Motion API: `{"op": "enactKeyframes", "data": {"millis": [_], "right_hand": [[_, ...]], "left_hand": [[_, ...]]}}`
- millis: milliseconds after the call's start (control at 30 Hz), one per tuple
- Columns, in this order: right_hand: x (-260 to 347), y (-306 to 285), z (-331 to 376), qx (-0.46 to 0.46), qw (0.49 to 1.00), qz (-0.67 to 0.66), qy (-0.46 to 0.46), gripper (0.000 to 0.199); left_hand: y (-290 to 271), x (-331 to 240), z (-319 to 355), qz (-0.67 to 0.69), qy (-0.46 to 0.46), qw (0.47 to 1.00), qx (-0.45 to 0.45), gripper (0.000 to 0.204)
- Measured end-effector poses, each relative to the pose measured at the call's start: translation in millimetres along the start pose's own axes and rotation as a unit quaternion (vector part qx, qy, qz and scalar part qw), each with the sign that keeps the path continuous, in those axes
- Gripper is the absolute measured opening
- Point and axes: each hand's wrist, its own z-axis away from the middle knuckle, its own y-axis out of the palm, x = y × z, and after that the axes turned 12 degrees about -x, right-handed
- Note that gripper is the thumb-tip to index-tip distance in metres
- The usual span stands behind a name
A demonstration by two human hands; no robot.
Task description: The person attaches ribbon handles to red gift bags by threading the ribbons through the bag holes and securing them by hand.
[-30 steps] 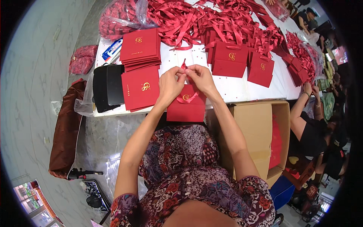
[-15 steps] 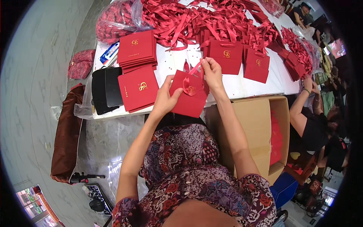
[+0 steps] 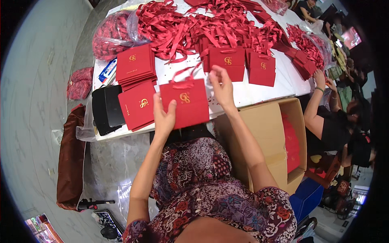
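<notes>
My left hand point(image 3: 165, 116) grips a small red paper gift bag point(image 3: 190, 109) by its left side, thumb across the front. A gold emblem marks the bag's face, and a red ribbon handle point(image 3: 184, 83) loops up from its top. To the right of the bag, my right hand point(image 3: 221, 86) is off it, fingers apart and slightly curled, with nothing visible in them. Left of the held bag lies a stack of flat red bags point(image 3: 135, 106), with another red stack point(image 3: 134, 67) behind it. Finished-looking red bags with ribbons point(image 3: 231, 65) lie beyond my right hand.
A heap of red ribbons point(image 3: 210, 28) covers the white table's point(image 3: 255, 91) far part. A black case point(image 3: 106, 107) and a blue-white box point(image 3: 107, 72) sit at the left edge. An open cardboard box point(image 3: 259, 129) stands by my right arm. A co-worker's arms point(image 3: 316, 101) are at right.
My right hand has let go of the ribbon and opened. The bag has turned more upright and shifted left, its ribbon handle now standing above the top edge.
</notes>
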Motion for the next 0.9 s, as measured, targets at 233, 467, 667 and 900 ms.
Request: {"op": "enactKeyframes", "data": {"millis": [233,467,667,900], "right_hand": [[13.9,-10.1,38.4,0.132,0.989,-0.036,0.058,0.052],[15.5,-47.9,-29.3,-0.107,0.990,-0.038,-0.087,0.052],[-39.9,-71.6,-54.7,-0.115,0.964,0.177,-0.158,0.059],[-22.8,-41.0,-28.7,-0.205,0.883,0.304,-0.294,0.057]], "left_hand": [[29.8,-9.2,-20.6,0.015,0.060,0.998,-0.006,0.037],[2.3,-14.5,-21.0,-0.122,0.096,0.987,0.032,0.042],[-37.1,-4.1,-25.5,-0.338,0.278,0.899,-0.022,0.055],[-63.4,8.0,-13.3,-0.486,0.265,0.833,-0.001,0.081]]}}
